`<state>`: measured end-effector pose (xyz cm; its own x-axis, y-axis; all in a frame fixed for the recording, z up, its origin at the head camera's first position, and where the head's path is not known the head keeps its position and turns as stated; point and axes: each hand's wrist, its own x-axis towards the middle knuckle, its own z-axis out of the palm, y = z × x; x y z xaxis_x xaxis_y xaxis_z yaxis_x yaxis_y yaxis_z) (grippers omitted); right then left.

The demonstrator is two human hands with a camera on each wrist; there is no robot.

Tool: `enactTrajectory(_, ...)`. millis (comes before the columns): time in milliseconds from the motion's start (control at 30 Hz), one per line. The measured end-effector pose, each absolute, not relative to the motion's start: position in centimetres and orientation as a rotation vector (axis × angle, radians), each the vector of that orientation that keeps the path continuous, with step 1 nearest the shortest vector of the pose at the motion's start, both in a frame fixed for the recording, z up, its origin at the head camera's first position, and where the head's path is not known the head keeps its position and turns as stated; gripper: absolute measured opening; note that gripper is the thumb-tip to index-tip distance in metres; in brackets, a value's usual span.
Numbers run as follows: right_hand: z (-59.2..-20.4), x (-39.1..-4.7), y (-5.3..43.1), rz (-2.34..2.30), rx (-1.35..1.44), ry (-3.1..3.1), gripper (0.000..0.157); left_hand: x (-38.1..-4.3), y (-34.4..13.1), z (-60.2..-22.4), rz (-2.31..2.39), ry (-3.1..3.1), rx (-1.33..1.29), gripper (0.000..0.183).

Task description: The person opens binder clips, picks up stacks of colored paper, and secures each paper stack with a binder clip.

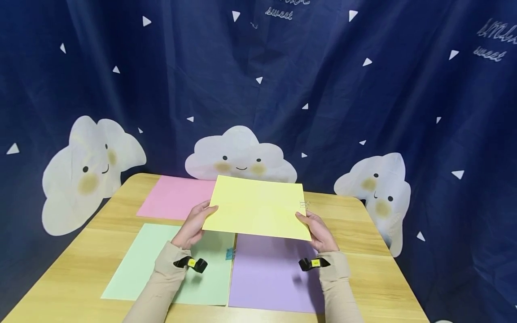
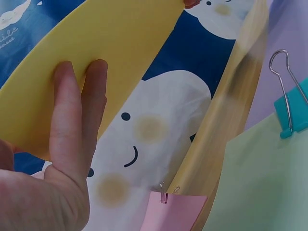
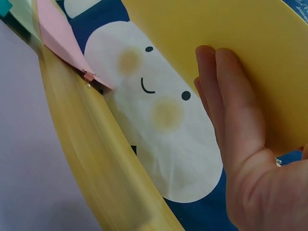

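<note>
A yellow sheet of paper (image 1: pixel 256 208), perhaps several layers thick, is held up above the table. My left hand (image 1: pixel 194 226) pinches its left edge, thumb on top and fingers spread against the underside. At the opposite edge my right hand (image 1: pixel 321 233) grips it the same way. A binder clip (image 1: pixel 304 204) with wire handles sits on that right edge, just above the right thumb. Both wrist views show the fingers pressed to the yellow underside.
Below lie green paper (image 1: pixel 133 269) at front left and purple paper (image 1: pixel 266 282) beside it. A teal binder clip (image 2: pixel 292 110) is on the green paper's edge. Pink paper (image 1: pixel 173 197) with a small clip (image 3: pixel 88 77) lies at the back left of the wooden table (image 1: pixel 375 269). A blue curtain (image 1: pixel 258 103) hangs behind.
</note>
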<state>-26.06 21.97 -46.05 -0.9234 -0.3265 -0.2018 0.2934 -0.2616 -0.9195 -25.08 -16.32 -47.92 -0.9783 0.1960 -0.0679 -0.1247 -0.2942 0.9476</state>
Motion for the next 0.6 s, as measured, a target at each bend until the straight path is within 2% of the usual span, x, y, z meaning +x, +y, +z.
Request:
enactTrajectory(467, -45.57, -25.95, 22.24, -2.239, -0.081, 1.592, 0.044, -25.05, -16.04, -47.64, 2.389, 1.716, 0.120, 0.057)
enactTrajectory(600, -45.36, -25.85, 22.29, -2.226, -0.074, 1.609, 0.049, -24.99, -15.96, -47.61, 2.394, 1.715, 0.112, 0.055)
